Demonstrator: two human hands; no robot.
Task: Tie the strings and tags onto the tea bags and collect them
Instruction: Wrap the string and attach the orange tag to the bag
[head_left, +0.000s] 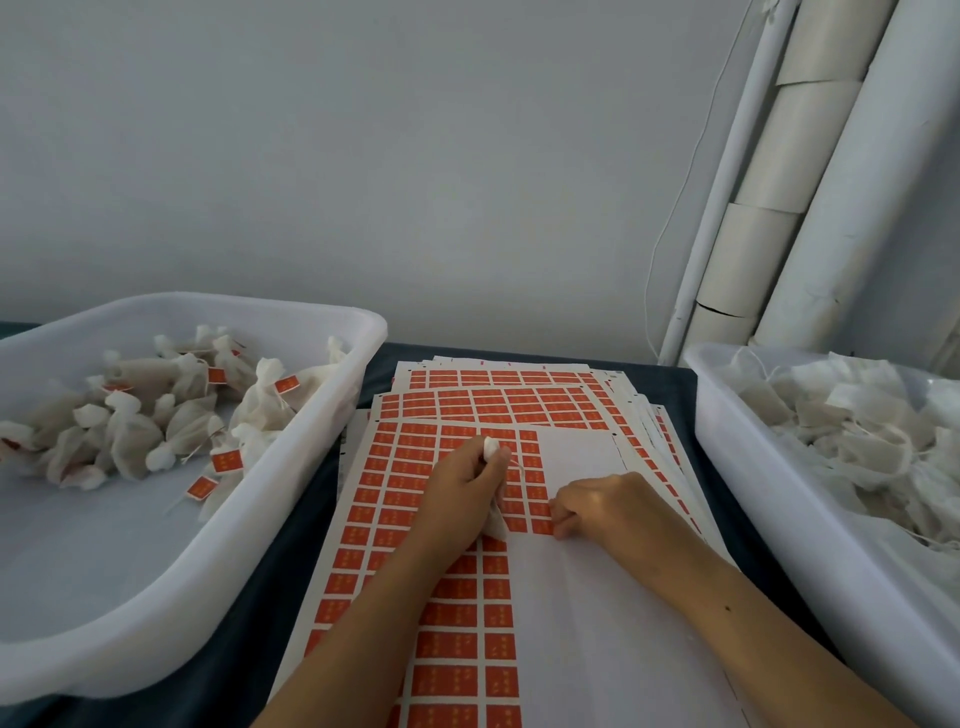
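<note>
Here, tea bag inside left grip

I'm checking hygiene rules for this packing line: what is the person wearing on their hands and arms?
Nothing shows on either: the left hand and right hand are bare, without gloves, rings or a watch, and both forearms are uncovered to the frame's bottom edge, with no sleeves in view.

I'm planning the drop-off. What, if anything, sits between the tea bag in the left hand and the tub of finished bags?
Nothing visible. The left hand holds the tea bag over the sticker sheet; toward the left tub lie only flat sheets and dark tablecloth, then the tub's near wall to lift over.
</note>
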